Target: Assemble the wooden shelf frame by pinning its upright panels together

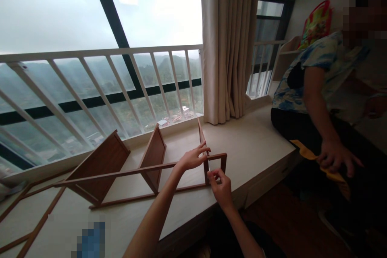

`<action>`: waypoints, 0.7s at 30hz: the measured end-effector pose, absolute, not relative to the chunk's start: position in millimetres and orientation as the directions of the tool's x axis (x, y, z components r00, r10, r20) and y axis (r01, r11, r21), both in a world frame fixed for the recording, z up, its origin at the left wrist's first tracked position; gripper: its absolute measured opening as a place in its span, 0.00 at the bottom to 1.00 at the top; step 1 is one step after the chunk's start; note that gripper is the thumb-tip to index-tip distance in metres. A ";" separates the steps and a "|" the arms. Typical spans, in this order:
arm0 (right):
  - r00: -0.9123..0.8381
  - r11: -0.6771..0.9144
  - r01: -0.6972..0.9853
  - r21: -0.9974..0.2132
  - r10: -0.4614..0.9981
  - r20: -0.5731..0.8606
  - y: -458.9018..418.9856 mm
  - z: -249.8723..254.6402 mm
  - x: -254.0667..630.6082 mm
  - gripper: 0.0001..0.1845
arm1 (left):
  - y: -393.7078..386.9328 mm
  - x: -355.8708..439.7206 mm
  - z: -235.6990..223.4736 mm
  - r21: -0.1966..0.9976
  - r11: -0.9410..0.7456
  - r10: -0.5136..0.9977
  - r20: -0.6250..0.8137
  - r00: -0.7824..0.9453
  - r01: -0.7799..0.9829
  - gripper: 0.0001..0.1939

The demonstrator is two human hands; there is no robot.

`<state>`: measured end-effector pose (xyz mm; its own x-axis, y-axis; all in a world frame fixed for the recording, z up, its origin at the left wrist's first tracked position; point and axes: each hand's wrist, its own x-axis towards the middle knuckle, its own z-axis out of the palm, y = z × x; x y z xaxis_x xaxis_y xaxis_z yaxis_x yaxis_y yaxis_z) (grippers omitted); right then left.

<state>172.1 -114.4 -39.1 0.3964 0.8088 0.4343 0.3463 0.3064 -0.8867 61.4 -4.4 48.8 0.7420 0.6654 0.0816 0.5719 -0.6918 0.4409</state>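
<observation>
A brown wooden shelf rack (pixel 127 172) lies on its side on the pale window ledge, its boards standing on edge between long rails. My left hand (pixel 192 159) rests over the rail by the rack's right end board, fingers stretched out and touching the wood. Close below it, my right hand (pixel 221 187) has thumb and fingers pinched together at the end board's near edge. A thin light-coloured sliver shows above those fingertips, but what they hold is too small to make out. A short end frame (pixel 223 162) juts out to the right of the board.
More wooden frame pieces (pixel 36 225) lie at the left on the ledge (pixel 250 141). White railing (pixel 102 53) and a window run behind, with a beige curtain (pixel 225 48). At the right a person (pixel 314 84) sits, one hand near a yellow strip (pixel 305 152).
</observation>
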 end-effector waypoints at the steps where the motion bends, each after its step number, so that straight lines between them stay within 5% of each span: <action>1: 0.383 0.304 0.361 -0.881 0.813 0.438 -114.7 -39.8 172.6 0.09 | -3.8 61.3 48.1 0.442 -0.693 0.664 0.084 0.743 0.570 0.19; 15: 0.248 0.284 0.205 -0.937 0.911 0.330 -107.7 -45.7 177.2 0.15 | -3.9 62.4 48.1 0.453 -0.697 0.658 0.099 0.746 0.555 0.21; 21: 0.151 0.274 0.006 -0.962 0.950 0.272 -107.6 -47.7 174.4 0.14 | -5.0 63.6 51.1 0.472 -0.681 0.670 0.092 0.737 0.560 0.20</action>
<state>174.4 -107.6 -47.7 0.1506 0.9505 0.2719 0.0062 0.2741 -0.9617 63.6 -5.0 51.1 0.7366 0.6700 0.0923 0.5600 -0.6808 0.4722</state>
